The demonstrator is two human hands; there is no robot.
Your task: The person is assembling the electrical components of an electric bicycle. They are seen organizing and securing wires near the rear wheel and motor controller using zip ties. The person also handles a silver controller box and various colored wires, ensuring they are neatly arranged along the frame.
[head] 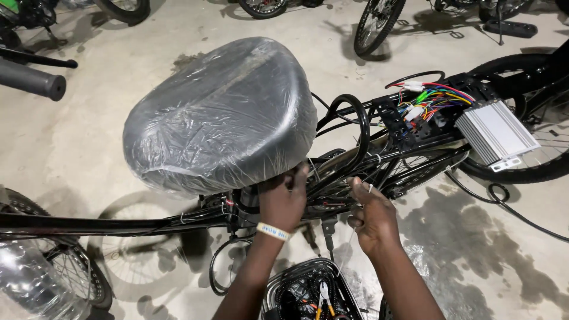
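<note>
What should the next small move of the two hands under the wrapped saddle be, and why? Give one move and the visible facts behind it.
Probably pull the thin white tie snug. The right hand pinches it beside the black cables along the bike frame, while the left hand steadies the bundle just under the plastic-wrapped saddle. The cables there look loosely looped rather than fastened.

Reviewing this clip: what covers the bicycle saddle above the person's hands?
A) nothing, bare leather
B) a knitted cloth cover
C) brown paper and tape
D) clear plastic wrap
D: the saddle shows shiny, crinkled clear plastic wrap stretched over its grey surface, just above the left hand and right hand at the frame.
</note>
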